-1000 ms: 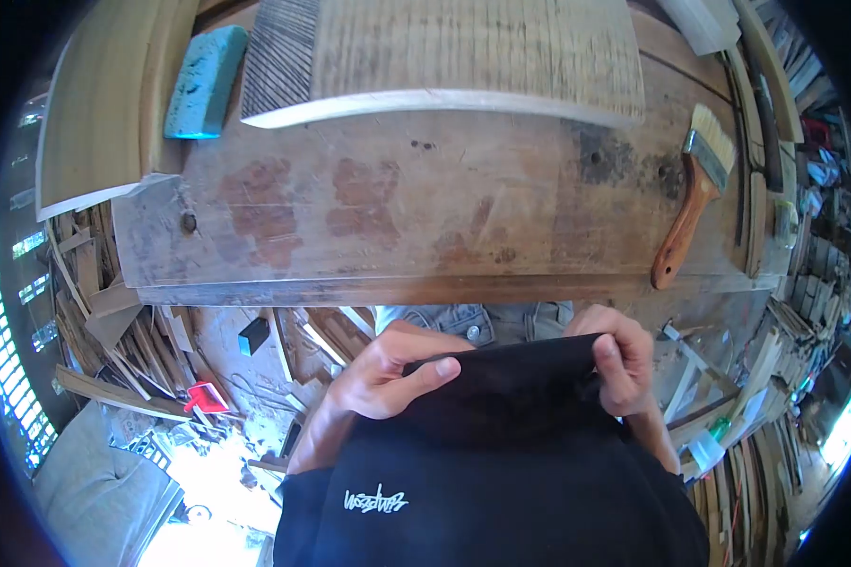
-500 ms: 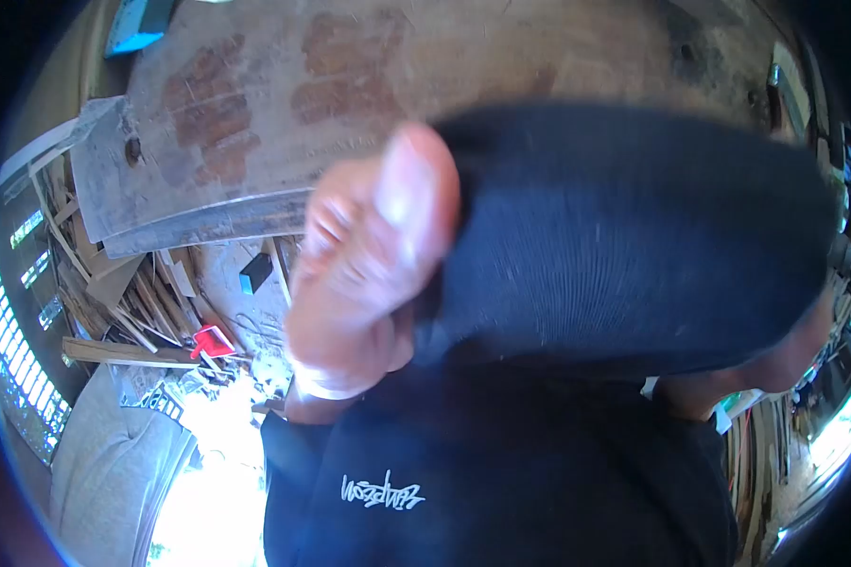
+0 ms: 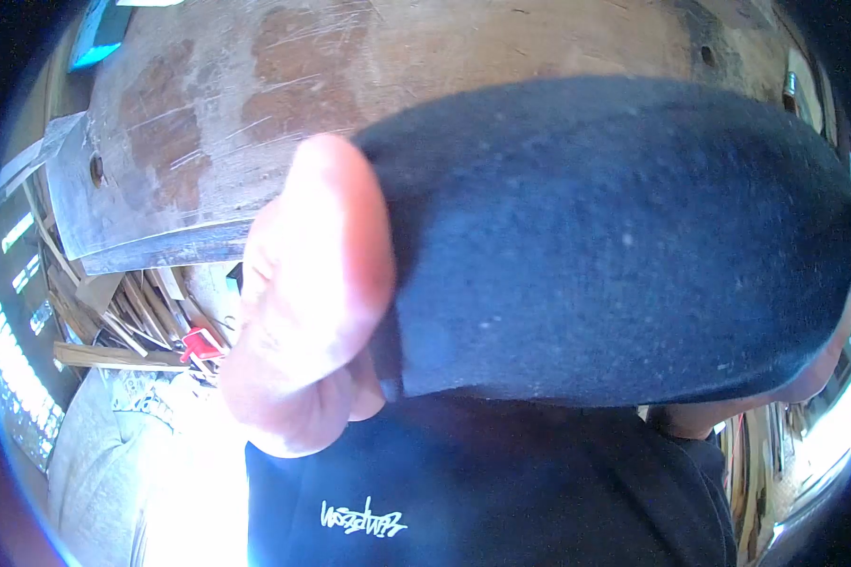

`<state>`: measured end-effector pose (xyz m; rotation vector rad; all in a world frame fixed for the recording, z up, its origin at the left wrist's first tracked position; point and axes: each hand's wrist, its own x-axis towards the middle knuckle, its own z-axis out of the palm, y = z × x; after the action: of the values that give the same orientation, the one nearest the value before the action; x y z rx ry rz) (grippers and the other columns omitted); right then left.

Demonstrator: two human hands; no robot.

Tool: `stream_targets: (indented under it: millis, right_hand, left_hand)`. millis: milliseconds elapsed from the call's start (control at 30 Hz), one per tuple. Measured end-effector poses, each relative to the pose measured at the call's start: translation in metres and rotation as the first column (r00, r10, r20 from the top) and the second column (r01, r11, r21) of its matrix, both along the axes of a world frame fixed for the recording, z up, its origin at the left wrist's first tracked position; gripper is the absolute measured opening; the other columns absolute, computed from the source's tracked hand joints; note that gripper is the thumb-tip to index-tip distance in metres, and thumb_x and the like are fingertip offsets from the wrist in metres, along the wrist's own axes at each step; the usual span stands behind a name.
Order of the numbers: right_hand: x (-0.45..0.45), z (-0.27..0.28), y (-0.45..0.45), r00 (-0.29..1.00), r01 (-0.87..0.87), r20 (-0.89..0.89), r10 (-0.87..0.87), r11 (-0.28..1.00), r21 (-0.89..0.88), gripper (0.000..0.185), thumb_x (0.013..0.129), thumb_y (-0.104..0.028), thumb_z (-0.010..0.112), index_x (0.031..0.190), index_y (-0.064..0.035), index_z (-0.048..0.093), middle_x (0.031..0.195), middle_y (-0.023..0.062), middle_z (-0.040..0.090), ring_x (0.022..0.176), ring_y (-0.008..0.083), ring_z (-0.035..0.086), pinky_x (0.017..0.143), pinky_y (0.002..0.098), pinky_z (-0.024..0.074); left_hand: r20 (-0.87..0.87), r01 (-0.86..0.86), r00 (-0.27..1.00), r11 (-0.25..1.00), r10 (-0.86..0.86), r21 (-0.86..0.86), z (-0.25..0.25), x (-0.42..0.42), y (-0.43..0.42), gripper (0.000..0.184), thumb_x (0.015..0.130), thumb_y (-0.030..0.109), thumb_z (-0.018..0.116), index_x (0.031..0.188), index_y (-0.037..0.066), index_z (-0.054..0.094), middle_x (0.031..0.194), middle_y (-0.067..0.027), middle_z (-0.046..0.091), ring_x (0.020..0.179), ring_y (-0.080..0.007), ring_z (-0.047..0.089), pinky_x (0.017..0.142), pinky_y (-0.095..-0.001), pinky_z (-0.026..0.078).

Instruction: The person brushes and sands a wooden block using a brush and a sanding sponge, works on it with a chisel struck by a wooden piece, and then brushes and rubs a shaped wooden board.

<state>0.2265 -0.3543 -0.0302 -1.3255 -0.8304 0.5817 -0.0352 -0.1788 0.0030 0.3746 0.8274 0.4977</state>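
Observation:
A large, rounded black cloth thing fills the middle of the view, very close to me. Its fabric is specked with lint; whether it is a cap or a sleeve I cannot make out. At its left edge my left hand is closed, thumb uppermost and against the cloth, partly washed out by glare. Bare skin of my right arm shows below the cloth and runs toward its right end. The fingers of my right hand are hidden behind the cloth or out of sight.
A worn wooden tabletop lies beyond, with a light blue object at its upper left. Scrap wood strips and a red object are on the floor at left, near grey fabric. More strips stand at right.
The black cloth looks larger and nearer, its left edge further left. My left hand has shifted left and slightly down with it. The tabletop has slid a little left in view.

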Motion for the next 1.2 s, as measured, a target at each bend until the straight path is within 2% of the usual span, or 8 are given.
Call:
stream_targets:
  millis: [367, 833, 1200]
  right_hand:
    - [-0.001, -0.008, -0.009, 0.985, -0.027, -0.169, 0.023, 0.999, -0.020, 0.043, 0.114, -0.015, 0.041, 0.147, 0.0106, 0.053, 0.145, 0.0269, 0.062, 0.138, 0.0294, 0.060, 0.120, 0.0407, 0.0469]
    - [-0.021, -0.038, 0.026, 0.908, -0.107, -0.389, 0.156, 0.983, 0.146, 0.045, 0.114, -0.017, 0.040, 0.148, 0.0101, 0.051, 0.146, 0.0269, 0.061, 0.139, 0.0306, 0.059, 0.121, 0.0421, 0.0452]
    - [-0.012, -0.022, 0.006, 0.839, -0.158, -0.512, 0.183, 0.983, 0.093, 0.046, 0.115, -0.018, 0.038, 0.149, 0.0098, 0.050, 0.147, 0.0269, 0.060, 0.140, 0.0315, 0.058, 0.122, 0.0432, 0.0439]
  left_hand:
    - [-0.119, 0.125, 0.984, 0.991, -0.131, -0.053, -0.009, -0.019, -0.004, 0.052, 0.107, 0.044, 0.061, 0.119, -0.006, 0.069, 0.122, -0.0217, 0.073, 0.105, -0.0256, 0.075, 0.098, -0.0346, 0.057]
    - [-0.320, 0.221, 0.926, 0.975, -0.202, 0.026, -0.009, -0.065, 0.014, 0.055, 0.107, 0.048, 0.059, 0.123, -0.004, 0.068, 0.116, -0.0185, 0.073, 0.100, -0.0226, 0.074, 0.093, -0.0327, 0.056]
    - [-0.369, 0.301, 0.875, 0.949, -0.314, -0.094, -0.015, -0.076, -0.013, 0.058, 0.106, 0.051, 0.058, 0.126, -0.002, 0.066, 0.111, -0.0161, 0.074, 0.096, -0.0202, 0.073, 0.089, -0.0312, 0.055]
